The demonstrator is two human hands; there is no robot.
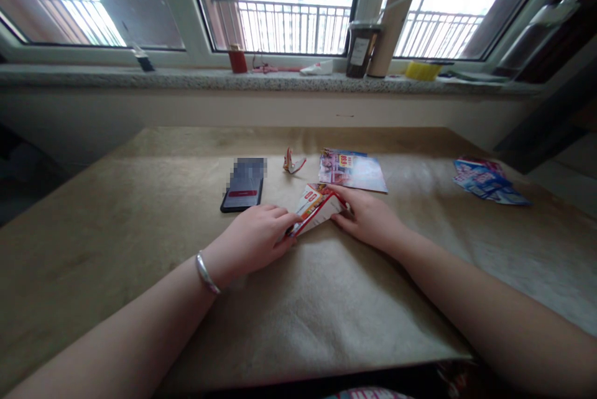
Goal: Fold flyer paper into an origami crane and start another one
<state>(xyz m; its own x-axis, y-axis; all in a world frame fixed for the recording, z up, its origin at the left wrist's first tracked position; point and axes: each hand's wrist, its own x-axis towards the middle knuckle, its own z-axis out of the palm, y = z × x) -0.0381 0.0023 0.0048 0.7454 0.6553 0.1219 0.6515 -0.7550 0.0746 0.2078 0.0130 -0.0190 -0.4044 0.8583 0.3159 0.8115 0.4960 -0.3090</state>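
Observation:
Between my hands is a piece of printed paper, folded into a pointed shape with red, yellow and white print. My left hand pinches its near left corner, thumb below and fingers on top. At the right corner my right hand grips the paper between thumb and fingers. A silver bangle circles my left wrist. Just beyond the paper lies a stack of colourful printed sheets. A small folded paper piece stands to the left of that stack.
A smartphone with its screen lit lies left of the paper. Several blue and pink printed papers are piled at the right of the table. The windowsill holds a dark lidded container, a cardboard tube and a yellow item.

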